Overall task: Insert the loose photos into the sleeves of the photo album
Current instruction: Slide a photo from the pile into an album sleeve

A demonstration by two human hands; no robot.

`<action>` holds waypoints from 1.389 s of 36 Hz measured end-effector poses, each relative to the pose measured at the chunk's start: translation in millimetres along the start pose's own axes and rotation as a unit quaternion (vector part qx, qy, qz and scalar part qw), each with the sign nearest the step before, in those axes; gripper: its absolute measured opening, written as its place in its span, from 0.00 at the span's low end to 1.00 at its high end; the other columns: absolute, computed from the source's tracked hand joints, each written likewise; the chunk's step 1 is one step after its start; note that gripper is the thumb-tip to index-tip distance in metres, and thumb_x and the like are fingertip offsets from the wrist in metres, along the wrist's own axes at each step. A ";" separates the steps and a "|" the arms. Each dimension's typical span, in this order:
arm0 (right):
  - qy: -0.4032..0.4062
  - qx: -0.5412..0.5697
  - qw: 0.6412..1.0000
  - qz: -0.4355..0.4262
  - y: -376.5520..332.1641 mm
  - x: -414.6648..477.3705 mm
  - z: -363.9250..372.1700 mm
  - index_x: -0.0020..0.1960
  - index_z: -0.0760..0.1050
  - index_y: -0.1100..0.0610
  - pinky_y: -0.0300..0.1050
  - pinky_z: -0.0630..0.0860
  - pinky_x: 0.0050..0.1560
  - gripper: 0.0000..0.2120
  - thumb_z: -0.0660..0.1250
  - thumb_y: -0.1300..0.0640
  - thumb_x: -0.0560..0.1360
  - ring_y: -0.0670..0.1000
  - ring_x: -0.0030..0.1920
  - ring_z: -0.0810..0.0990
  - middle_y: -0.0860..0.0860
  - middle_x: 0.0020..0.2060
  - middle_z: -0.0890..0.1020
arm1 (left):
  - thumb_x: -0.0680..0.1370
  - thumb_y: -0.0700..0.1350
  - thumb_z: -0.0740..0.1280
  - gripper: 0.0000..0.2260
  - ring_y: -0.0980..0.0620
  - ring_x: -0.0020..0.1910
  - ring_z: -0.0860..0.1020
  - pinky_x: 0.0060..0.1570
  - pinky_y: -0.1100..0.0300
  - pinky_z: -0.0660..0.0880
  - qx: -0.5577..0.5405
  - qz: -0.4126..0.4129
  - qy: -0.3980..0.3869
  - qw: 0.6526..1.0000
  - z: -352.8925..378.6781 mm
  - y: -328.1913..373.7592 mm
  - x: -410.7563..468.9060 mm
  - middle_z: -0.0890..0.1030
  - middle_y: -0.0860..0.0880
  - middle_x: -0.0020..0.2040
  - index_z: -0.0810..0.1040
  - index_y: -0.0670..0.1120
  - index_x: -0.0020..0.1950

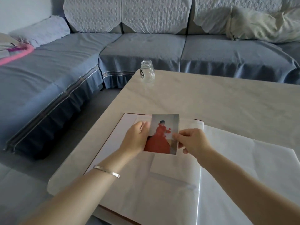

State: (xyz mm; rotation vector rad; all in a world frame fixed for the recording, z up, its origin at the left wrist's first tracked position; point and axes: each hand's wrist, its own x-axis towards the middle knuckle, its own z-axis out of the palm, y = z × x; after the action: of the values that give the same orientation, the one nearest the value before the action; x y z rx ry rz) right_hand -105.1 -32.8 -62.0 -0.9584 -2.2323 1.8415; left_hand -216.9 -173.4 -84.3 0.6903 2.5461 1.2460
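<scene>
A photo album (162, 192) lies open on the table, its white pages facing up. Above its left page I hold a loose photo (164, 135) of a figure in a red dress. My left hand (136, 138) grips the photo's left edge, fingers curled behind it. My right hand (191, 142) pinches the photo's right edge between thumb and fingers. A pale sleeve outline (173, 168) shows on the page just below the photo. I cannot tell whether the photo's lower edge is inside a sleeve.
An empty glass jar (147, 71) with a handle stands at the table's far left corner. The light marble table (227, 103) stretches right and back. A blue-grey sofa (146, 49) wraps around the back and left, with a pillow (266, 25) at the right.
</scene>
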 end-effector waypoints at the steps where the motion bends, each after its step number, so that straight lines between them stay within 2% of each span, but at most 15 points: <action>1: 0.018 -0.008 1.000 0.008 1.1 2.2 -2.0 0.36 0.78 0.62 0.39 0.68 0.28 0.10 0.66 0.61 0.75 0.52 0.30 0.72 0.52 0.26 0.78 | 0.80 0.56 0.52 0.24 0.48 0.40 0.74 0.39 0.58 0.66 0.055 0.001 0.010 0.998 1.5 -4.5 -0.1 0.76 0.42 0.41 0.73 0.35 0.49; 3: 0.048 -0.045 0.998 0.018 4.6 8.8 -7.4 0.36 0.78 0.65 0.41 0.66 0.29 0.11 0.67 0.61 0.75 0.51 0.26 0.69 0.48 0.18 0.73 | 0.80 0.58 0.52 0.25 0.47 0.61 0.72 0.57 0.57 0.66 0.148 -0.005 -0.012 0.989 5.4 -17.0 1.9 0.74 0.43 0.63 0.70 0.40 0.65; 4: 0.055 -0.072 0.996 0.020 5.3 12.2 -10.1 0.35 0.78 0.65 0.42 0.65 0.29 0.12 0.67 0.61 0.75 0.51 0.25 0.67 0.46 0.16 0.71 | 0.80 0.58 0.53 0.27 0.48 0.70 0.64 0.65 0.57 0.60 0.189 -0.019 -0.035 0.981 7.3 -22.9 2.0 0.65 0.45 0.72 0.62 0.42 0.72; 6: 0.050 -0.130 0.990 0.022 3.9 18.1 -15.1 0.31 0.75 0.64 0.43 0.65 0.30 0.14 0.67 0.61 0.75 0.51 0.23 0.66 0.49 0.16 0.69 | 0.79 0.61 0.53 0.32 0.51 0.76 0.49 0.73 0.54 0.48 0.237 -0.042 -0.081 0.967 12.6 -34.5 0.6 0.49 0.49 0.78 0.49 0.47 0.77; 8: 0.029 -0.187 0.982 0.027 -1.7 23.5 -18.2 0.27 0.70 0.62 0.42 0.65 0.31 0.18 0.67 0.61 0.75 0.52 0.23 0.66 0.53 0.20 0.69 | 0.79 0.63 0.51 0.33 0.54 0.76 0.42 0.74 0.54 0.42 0.250 -0.049 -0.088 0.963 18.7 -44.2 -1.9 0.44 0.51 0.78 0.46 0.49 0.78; 11: -0.001 -0.265 0.963 0.040 -16.2 29.1 -19.2 0.26 0.66 0.59 0.40 0.63 0.28 0.20 0.64 0.60 0.75 0.50 0.24 0.66 0.53 0.24 0.69 | 0.79 0.62 0.50 0.30 0.55 0.76 0.42 0.73 0.56 0.40 0.247 -0.039 -0.054 0.967 23.6 -50.0 -3.9 0.45 0.53 0.78 0.48 0.50 0.78; 16: -0.039 -0.376 0.924 0.061 -33.7 37.5 -8.5 0.33 0.73 0.59 0.39 0.66 0.32 0.12 0.64 0.58 0.75 0.50 0.27 0.71 0.52 0.26 0.73 | 0.81 0.58 0.49 0.26 0.57 0.76 0.43 0.72 0.58 0.39 0.209 -0.026 -0.045 0.977 22.8 -52.3 -4.1 0.47 0.54 0.78 0.50 0.51 0.78; 20: -0.036 -0.394 0.916 0.056 -39.5 39.8 5.0 0.30 0.69 0.57 0.35 0.63 0.24 0.15 0.63 0.59 0.75 0.48 0.24 0.67 0.50 0.24 0.71 | 0.82 0.56 0.49 0.24 0.57 0.76 0.43 0.72 0.58 0.40 0.190 -0.020 -0.036 0.981 22.1 -51.3 -6.5 0.48 0.54 0.78 0.51 0.51 0.77; 23: -0.009 -0.357 0.934 0.022 -34.9 41.3 10.4 0.30 0.70 0.59 0.34 0.59 0.19 0.15 0.63 0.59 0.75 0.48 0.24 0.66 0.50 0.23 0.69 | 0.82 0.56 0.49 0.25 0.56 0.76 0.45 0.72 0.59 0.41 0.188 -0.017 -0.025 0.982 21.9 -50.8 -7.0 0.50 0.53 0.78 0.53 0.50 0.77; 25: 0.023 -0.320 0.947 -0.003 -26.9 40.7 13.8 0.31 0.71 0.61 0.37 0.59 0.22 0.15 0.64 0.60 0.75 0.49 0.26 0.66 0.51 0.23 0.69 | 0.82 0.56 0.50 0.25 0.56 0.76 0.45 0.72 0.59 0.41 0.178 -0.019 -0.018 0.984 22.3 -51.5 -7.1 0.51 0.53 0.78 0.53 0.50 0.77; 28: 0.073 -0.266 0.960 -0.038 -13.4 40.0 20.3 0.40 0.79 0.65 0.41 0.63 0.27 0.11 0.64 0.59 0.76 0.50 0.30 0.70 0.51 0.28 0.74 | 0.82 0.55 0.51 0.24 0.58 0.76 0.46 0.72 0.60 0.41 0.148 -0.021 -0.010 0.989 22.2 -51.5 -8.1 0.53 0.54 0.77 0.54 0.50 0.77; 35: 0.113 -0.198 0.969 -0.095 6.9 35.7 33.9 0.41 0.75 0.57 0.31 0.63 0.25 0.09 0.62 0.58 0.78 0.43 0.29 0.71 0.45 0.28 0.74 | 0.83 0.51 0.47 0.21 0.58 0.75 0.53 0.74 0.59 0.45 0.058 -0.023 0.018 0.998 19.5 -54.0 -10.3 0.60 0.54 0.75 0.62 0.49 0.75; 41: 0.131 -0.200 0.965 -0.110 7.3 39.9 34.3 0.39 0.75 0.59 0.37 0.63 0.28 0.11 0.62 0.58 0.78 0.45 0.28 0.68 0.47 0.26 0.72 | 0.83 0.45 0.53 0.18 0.53 0.74 0.60 0.71 0.64 0.51 0.028 -0.029 0.076 0.996 18.0 -53.6 -13.3 0.65 0.48 0.73 0.67 0.43 0.71; 45: 0.141 -0.178 0.968 -0.104 9.3 37.5 41.2 0.42 0.76 0.60 0.44 0.67 0.33 0.10 0.61 0.58 0.79 0.50 0.32 0.72 0.50 0.29 0.76 | 0.82 0.43 0.54 0.17 0.51 0.73 0.62 0.69 0.67 0.53 0.038 -0.025 0.094 0.995 19.3 -55.6 -13.9 0.68 0.46 0.72 0.70 0.41 0.70; 50: 0.143 -0.134 0.978 -0.070 10.3 34.1 65.3 0.43 0.76 0.59 0.41 0.66 0.31 0.09 0.60 0.59 0.79 0.52 0.36 0.75 0.53 0.35 0.80 | 0.82 0.42 0.54 0.17 0.52 0.72 0.63 0.65 0.72 0.51 0.023 -0.041 0.104 0.993 18.7 -54.9 -14.1 0.68 0.46 0.71 0.70 0.41 0.69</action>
State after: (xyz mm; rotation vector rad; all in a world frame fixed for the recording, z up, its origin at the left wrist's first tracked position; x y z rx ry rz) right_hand -157.4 -70.1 -99.4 -1.0021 -2.3325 1.2752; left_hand -214.6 -196.8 -139.2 0.4814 2.7485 1.2968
